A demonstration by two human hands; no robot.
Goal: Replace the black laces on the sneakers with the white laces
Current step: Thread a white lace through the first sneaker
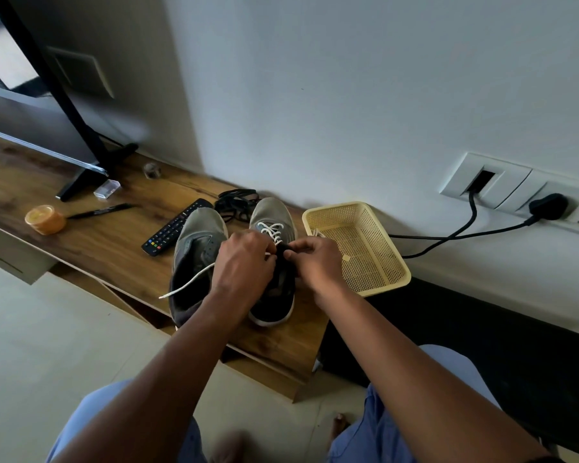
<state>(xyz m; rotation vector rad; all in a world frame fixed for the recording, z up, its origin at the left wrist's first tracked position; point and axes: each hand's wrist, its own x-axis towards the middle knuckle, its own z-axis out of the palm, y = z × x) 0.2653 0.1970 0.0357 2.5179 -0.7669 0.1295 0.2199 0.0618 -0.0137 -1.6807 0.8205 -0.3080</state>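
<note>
We see a pale wall behind everything, with a white socket strip at the right carrying a black plug and cables that trail down to the left. Below lies a light tiled floor. A long wood-grain tabletop runs from the left edge to the middle, and a television stands on its black foot at the far left of it.

At the right end of the tabletop sits a cream perforated basket, just beside the sneakers. We find the left sneaker unlaced, and the right sneaker partly threaded with a white lace across its front eyelets. One loose end of this lace crosses the left sneaker and hangs over the tabletop's near edge. A second white lace tip peeks over the basket's left rim.

Both hands meet over the right sneaker's tongue. The left hand has its fingers curled and pinching the white lace; the right hand has its fingers bent, pinching at the shoe's eyelet edge.

Behind the sneakers lie a tangle of black laces, a remote control, a black pen, an orange tub and a small clear box.
</note>
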